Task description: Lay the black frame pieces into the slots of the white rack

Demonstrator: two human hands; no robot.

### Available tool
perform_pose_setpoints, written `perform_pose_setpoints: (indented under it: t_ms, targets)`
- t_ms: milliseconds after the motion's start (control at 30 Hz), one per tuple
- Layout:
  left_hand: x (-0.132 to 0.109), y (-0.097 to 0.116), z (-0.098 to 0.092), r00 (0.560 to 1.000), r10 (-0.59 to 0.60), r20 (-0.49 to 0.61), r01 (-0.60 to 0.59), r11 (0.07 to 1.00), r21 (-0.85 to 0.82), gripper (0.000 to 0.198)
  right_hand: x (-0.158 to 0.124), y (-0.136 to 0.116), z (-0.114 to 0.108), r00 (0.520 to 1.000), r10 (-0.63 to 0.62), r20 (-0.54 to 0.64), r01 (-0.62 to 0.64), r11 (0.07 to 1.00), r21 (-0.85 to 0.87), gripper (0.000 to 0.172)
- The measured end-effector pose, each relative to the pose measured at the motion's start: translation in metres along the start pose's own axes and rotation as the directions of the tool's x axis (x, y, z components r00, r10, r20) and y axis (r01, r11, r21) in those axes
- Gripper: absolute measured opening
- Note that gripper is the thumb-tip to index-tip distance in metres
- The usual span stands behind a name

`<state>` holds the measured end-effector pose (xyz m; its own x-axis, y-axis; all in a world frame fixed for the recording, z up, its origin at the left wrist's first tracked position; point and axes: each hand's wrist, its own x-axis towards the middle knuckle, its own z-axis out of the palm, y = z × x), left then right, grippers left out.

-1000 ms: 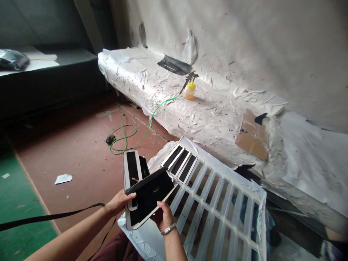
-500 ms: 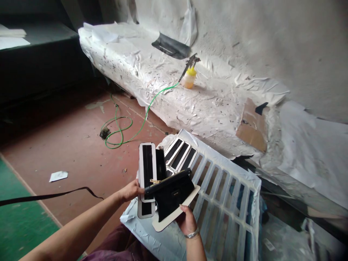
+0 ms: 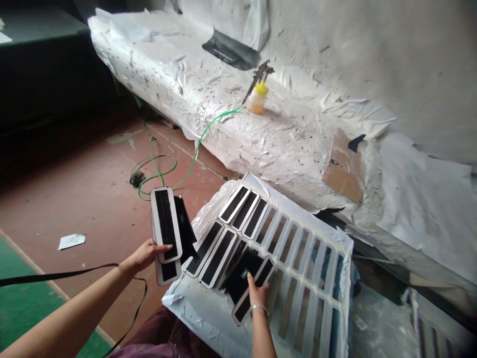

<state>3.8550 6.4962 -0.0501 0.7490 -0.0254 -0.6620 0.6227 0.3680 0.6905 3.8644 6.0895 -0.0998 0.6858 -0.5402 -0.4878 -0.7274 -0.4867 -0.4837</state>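
Observation:
My left hand (image 3: 149, 253) grips a small stack of black purse pieces (image 3: 167, 223), each with a long panel framed in a pale border, off the rack's left side. My right hand (image 3: 258, 291) holds another black purse piece (image 3: 242, 271), its thumb near a small plate on the dark face. This piece is down at the slatted rack (image 3: 298, 273), tilted, with its pale-rimmed panel facing up on the right. Beside it on the rack lie two similar purse pieces (image 3: 218, 258), and three more (image 3: 244, 211) sit in the far row.
A spray gun with a yellow-topped cup (image 3: 260, 97) stands on the paper-covered bench (image 3: 167, 99), its green hose (image 3: 203, 132) running to the floor. A dark curved sheet (image 3: 231, 49) and cardboard (image 3: 343, 169) lie there too. A black strap (image 3: 74, 272) crosses at left.
My right hand has lowered one purse piece from beside the stack onto the rack. My left hand has moved left with the rest, uncovering the near-row pieces.

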Motion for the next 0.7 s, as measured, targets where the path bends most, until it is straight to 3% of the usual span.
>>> perform_pose_setpoints:
  t_ms: [67, 133, 300, 433, 533, 700]
  targets:
    - [-0.002, -0.002, -0.003, 1.0, -0.01, -0.027, 0.009, 1.0, -0.012, 0.037, -0.004, -0.012, 0.008, 0.998, 0.054, 0.018, -0.051, 0.99, -0.134, 0.122]
    - [-0.002, -0.005, -0.003, 0.998, -0.016, -0.053, 0.015, 0.999, -0.029, 0.037, -0.004, -0.027, 0.014, 0.999, 0.004, 0.036, 0.004, 0.975, -0.221, 0.119]
    - [0.005, -0.016, 0.002, 0.996, -0.027, -0.087, 0.02, 0.997, -0.077, 0.037, 0.011, -0.052, 0.047, 0.995, -0.094, -0.023, 0.088, 0.978, -0.191, 0.111]
    - [0.009, -0.022, 0.006, 0.996, -0.034, -0.082, 0.027, 0.996, -0.086, 0.037, 0.011, -0.035, 0.088, 0.988, -0.154, -0.021, 0.148, 0.976, -0.159, 0.112]
    - [0.009, -0.024, 0.002, 0.995, -0.044, -0.092, 0.039, 0.997, -0.061, 0.039, 0.009, -0.013, 0.107, 0.982, -0.188, -0.012, 0.186, 0.977, -0.102, 0.106]
    - [0.009, -0.029, -0.011, 0.993, -0.065, -0.103, 0.062, 0.997, -0.036, 0.038, 0.032, 0.012, 0.103, 0.994, -0.099, 0.053, 0.093, 0.99, 0.102, 0.063]
